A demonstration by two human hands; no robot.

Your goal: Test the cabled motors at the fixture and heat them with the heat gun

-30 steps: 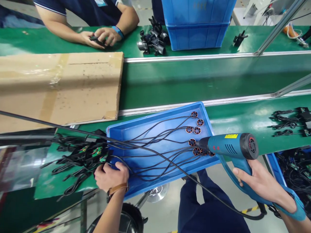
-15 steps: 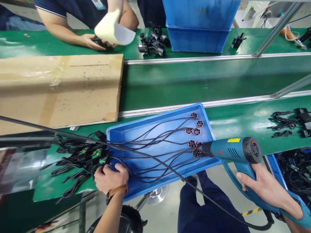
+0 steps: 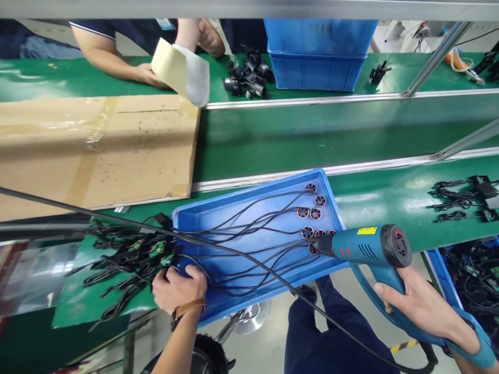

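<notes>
My right hand (image 3: 421,301) is wrapped around the handle of a blue heat gun (image 3: 362,244). The gun's dark nozzle points left, over small ring-shaped motor coils (image 3: 307,232) at the right end of a blue tray (image 3: 249,190). Black cables (image 3: 253,252) run from the coils leftward across the tray and over its left rim. At that rim my left hand (image 3: 178,290) is closed, thumb on the inner side and fingers curled over the outside, partly hidden. Beside it lies a heap of bundled cables and small circuit boards (image 3: 136,254).
A thick power cord (image 3: 241,253) crosses above the tray. Cardboard (image 3: 97,150) lies at left. Across the line, a co-worker's arm (image 3: 105,57) rests near black parts (image 3: 249,75) and blue crates (image 3: 317,67). Cable bundles (image 3: 454,197) and a filled bin (image 3: 440,270) are at right.
The heat gun has shifted slightly left with my right hand. My left hand stays at the tray's rim. Across the bench, the co-worker's pale-covered hand has swung lower. The view has tilted slightly.
</notes>
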